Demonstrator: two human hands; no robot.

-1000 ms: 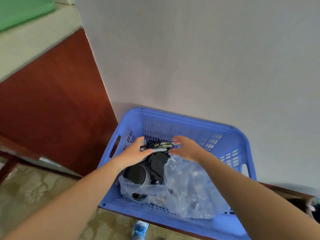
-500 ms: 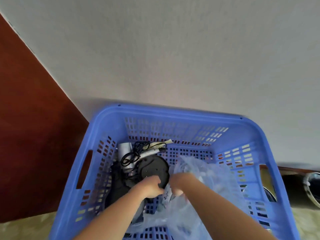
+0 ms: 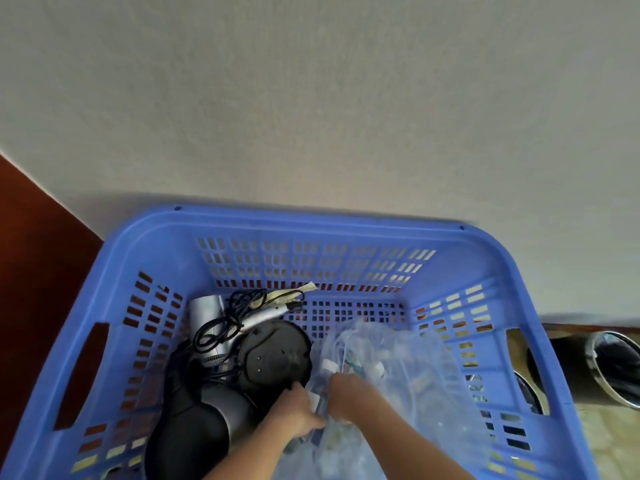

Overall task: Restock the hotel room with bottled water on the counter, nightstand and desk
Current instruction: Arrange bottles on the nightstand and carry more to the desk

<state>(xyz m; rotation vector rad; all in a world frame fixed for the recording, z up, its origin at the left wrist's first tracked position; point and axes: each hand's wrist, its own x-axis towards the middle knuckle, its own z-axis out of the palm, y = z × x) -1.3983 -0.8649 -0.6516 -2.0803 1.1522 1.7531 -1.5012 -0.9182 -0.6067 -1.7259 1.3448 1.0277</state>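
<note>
The left grip [image 3: 294, 415] and right grip [image 3: 346, 393] are now down from the black cord [image 3: 225, 317] and pinch the clear bag [image 3: 408, 362] in the blue basket [image 3: 311, 220], so the water bottles [image 3: 329, 365], maybe those blurry white-capped things just past them, can come out soon.

Your blue basket [image 3: 311, 223] stands close against the pale wall [image 3: 311, 98]; what it rests on is hidden from you. On the left of its slotted bottom lie a round black base [image 3: 275, 358], a dark grey appliance [image 3: 194, 434] and a silver cylinder [image 3: 204, 306] with a tangled black cord [image 3: 235, 313] over it. A crumpled clear plastic bag [image 3: 415, 368] fills the right side, touching the base
</note>
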